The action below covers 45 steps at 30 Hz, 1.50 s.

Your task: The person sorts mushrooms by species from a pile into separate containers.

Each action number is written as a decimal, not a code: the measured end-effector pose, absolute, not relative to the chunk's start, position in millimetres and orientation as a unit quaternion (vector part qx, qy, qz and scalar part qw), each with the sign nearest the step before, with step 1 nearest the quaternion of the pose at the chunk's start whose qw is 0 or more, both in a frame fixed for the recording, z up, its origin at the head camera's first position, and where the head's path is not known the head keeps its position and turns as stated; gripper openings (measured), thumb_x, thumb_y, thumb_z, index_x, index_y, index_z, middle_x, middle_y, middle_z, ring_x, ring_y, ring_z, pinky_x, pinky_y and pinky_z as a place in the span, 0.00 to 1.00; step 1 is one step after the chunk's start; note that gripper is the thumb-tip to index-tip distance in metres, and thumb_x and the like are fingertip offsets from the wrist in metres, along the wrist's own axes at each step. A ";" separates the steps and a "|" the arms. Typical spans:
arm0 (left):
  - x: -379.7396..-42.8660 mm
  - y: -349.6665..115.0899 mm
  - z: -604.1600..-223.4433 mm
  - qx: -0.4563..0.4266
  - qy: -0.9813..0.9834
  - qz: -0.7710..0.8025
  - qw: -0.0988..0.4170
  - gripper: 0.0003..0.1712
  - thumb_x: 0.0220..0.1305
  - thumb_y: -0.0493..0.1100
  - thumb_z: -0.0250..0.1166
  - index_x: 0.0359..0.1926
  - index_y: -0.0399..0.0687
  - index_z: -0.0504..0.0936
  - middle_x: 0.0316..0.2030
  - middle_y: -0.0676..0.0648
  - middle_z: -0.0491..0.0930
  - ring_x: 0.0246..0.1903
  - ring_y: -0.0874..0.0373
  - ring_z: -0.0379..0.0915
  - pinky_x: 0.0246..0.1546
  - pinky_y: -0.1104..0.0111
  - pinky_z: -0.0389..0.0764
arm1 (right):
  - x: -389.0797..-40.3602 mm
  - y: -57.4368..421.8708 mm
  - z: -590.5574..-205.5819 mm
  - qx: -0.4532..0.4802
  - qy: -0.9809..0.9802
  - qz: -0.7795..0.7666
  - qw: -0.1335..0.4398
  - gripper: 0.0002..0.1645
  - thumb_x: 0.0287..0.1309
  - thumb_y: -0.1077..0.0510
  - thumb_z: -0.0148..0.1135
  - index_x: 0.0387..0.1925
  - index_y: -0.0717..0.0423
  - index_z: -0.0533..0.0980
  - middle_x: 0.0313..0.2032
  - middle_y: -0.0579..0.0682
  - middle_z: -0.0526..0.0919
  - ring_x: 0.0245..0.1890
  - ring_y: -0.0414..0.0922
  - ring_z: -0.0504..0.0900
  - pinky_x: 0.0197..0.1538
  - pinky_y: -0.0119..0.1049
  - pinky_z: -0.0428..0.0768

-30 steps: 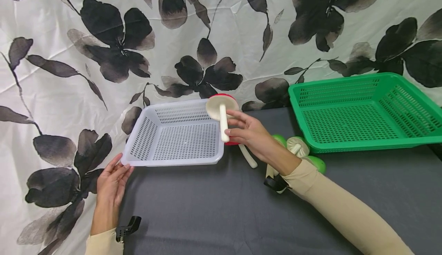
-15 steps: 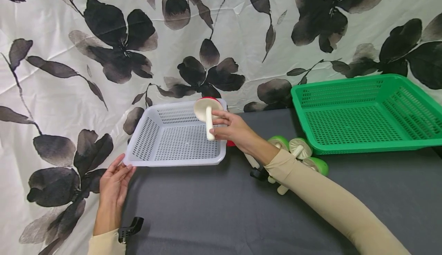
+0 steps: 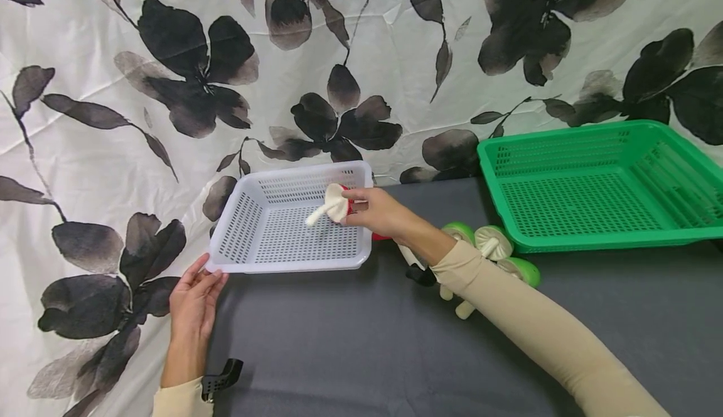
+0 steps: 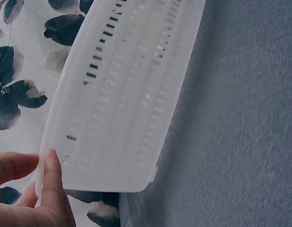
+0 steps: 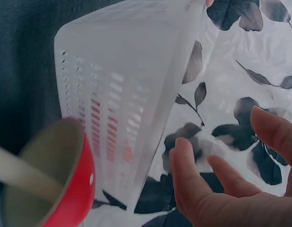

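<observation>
My left hand (image 3: 194, 301) pinches the near-left corner of the white plastic basket (image 3: 288, 267), thumb and finger on either side of its rim in the left wrist view. Over the basket's right side is my right hand (image 3: 380, 215); in the right wrist view its fingers (image 5: 186, 165) are spread with nothing between them. Just beyond those fingertips, inside the basket, a red-capped toy mushroom (image 3: 336, 203) lies tilted, stem to the left. Red shows through the basket's slots. Outside, a second red-capped mushroom (image 5: 79, 189) lies against the basket's right end, partly hidden by my right wrist in the head view.
Several green-capped toy mushrooms (image 3: 492, 242) lie in a cluster on the grey cloth (image 3: 339, 335), partly behind my right forearm. A larger green basket (image 3: 582, 241) stands at the right. Floral fabric (image 3: 271, 78) hangs behind everything.
My right hand has carried the red-capped mushroom left and down into the white basket, where it has tipped over and left the fingers' grip. My left hand stays at the corner.
</observation>
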<state>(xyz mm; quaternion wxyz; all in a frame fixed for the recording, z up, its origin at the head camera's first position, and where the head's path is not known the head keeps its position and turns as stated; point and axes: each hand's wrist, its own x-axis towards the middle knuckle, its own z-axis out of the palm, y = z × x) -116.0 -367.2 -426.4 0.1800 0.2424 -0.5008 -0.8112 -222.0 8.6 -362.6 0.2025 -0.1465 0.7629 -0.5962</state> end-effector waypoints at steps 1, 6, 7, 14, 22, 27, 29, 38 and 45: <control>-115.9 -365.6 -426.4 0.240 -0.500 -0.811 0.187 0.34 0.57 0.17 0.65 0.65 0.38 0.76 0.35 0.47 0.72 0.32 0.57 0.81 0.36 0.68 0.88 | -220.8 11.8 -361.9 -0.149 0.759 -0.600 0.203 0.39 0.61 0.62 0.70 0.72 0.58 0.67 0.70 0.58 0.70 0.69 0.55 0.72 0.69 0.47 0.74; -116.3 -358.9 -426.9 0.232 -0.494 -0.810 0.214 0.32 0.57 0.15 0.63 0.62 0.36 0.77 0.34 0.46 0.72 0.30 0.57 0.80 0.35 0.67 0.89 | -214.0 30.1 -362.4 -0.143 0.761 -0.604 0.190 0.34 0.65 0.60 0.65 0.71 0.57 0.69 0.68 0.57 0.73 0.64 0.54 0.76 0.65 0.48 0.78; -116.3 -357.6 -427.0 0.232 -0.494 -0.809 0.218 0.32 0.56 0.15 0.63 0.61 0.36 0.77 0.34 0.46 0.72 0.30 0.57 0.80 0.34 0.68 0.88 | -212.9 33.4 -363.5 -0.138 0.761 -0.605 0.189 0.33 0.65 0.59 0.65 0.70 0.56 0.70 0.67 0.57 0.74 0.63 0.53 0.77 0.65 0.48 0.79; -115.1 -351.2 -428.7 0.237 -0.488 -0.806 0.237 0.31 0.56 0.15 0.64 0.60 0.34 0.77 0.35 0.45 0.71 0.30 0.57 0.78 0.33 0.68 0.88 | -206.0 54.5 -372.6 -0.105 0.742 -0.635 0.186 0.29 0.65 0.60 0.65 0.67 0.55 0.72 0.59 0.55 0.80 0.57 0.51 0.80 0.64 0.51 0.79; -115.1 -346.0 -430.3 0.247 -0.512 -0.787 0.239 0.32 0.55 0.17 0.68 0.61 0.35 0.76 0.37 0.45 0.71 0.34 0.57 0.79 0.35 0.68 0.88 | -197.6 74.3 -383.9 -0.102 0.728 -0.652 0.183 0.29 0.66 0.61 0.64 0.67 0.59 0.71 0.60 0.60 0.80 0.58 0.57 0.80 0.64 0.55 0.78; -116.2 -342.5 -430.1 0.253 -0.523 -0.778 0.240 0.33 0.55 0.19 0.69 0.62 0.36 0.76 0.38 0.45 0.71 0.37 0.56 0.80 0.37 0.69 0.88 | -190.8 80.9 -388.7 -0.079 0.729 -0.654 0.185 0.28 0.66 0.60 0.65 0.66 0.58 0.71 0.60 0.60 0.79 0.58 0.60 0.80 0.64 0.55 0.78; -116.5 -341.6 -430.4 0.255 -0.527 -0.773 0.243 0.33 0.55 0.19 0.69 0.62 0.37 0.76 0.39 0.45 0.71 0.38 0.56 0.80 0.37 0.69 0.88 | -187.7 82.8 -390.1 -0.071 0.729 -0.655 0.184 0.29 0.66 0.59 0.65 0.67 0.58 0.71 0.59 0.60 0.80 0.58 0.60 0.80 0.64 0.54 0.78; -116.1 -339.6 -433.3 0.260 -0.546 -0.758 0.243 0.31 0.57 0.23 0.70 0.63 0.38 0.77 0.42 0.44 0.71 0.41 0.56 0.79 0.39 0.70 0.88 | -173.0 88.1 -404.4 -0.053 0.734 -0.651 0.184 0.28 0.67 0.59 0.64 0.66 0.60 0.71 0.59 0.60 0.81 0.59 0.59 0.80 0.65 0.52 0.78; -113.4 -334.8 -437.1 0.252 -0.554 -0.752 0.253 0.31 0.58 0.21 0.68 0.63 0.36 0.76 0.42 0.44 0.71 0.41 0.56 0.77 0.40 0.71 0.87 | -161.2 91.1 -416.3 -0.070 0.753 -0.631 0.175 0.26 0.69 0.59 0.61 0.65 0.63 0.71 0.59 0.61 0.79 0.55 0.51 0.80 0.63 0.48 0.78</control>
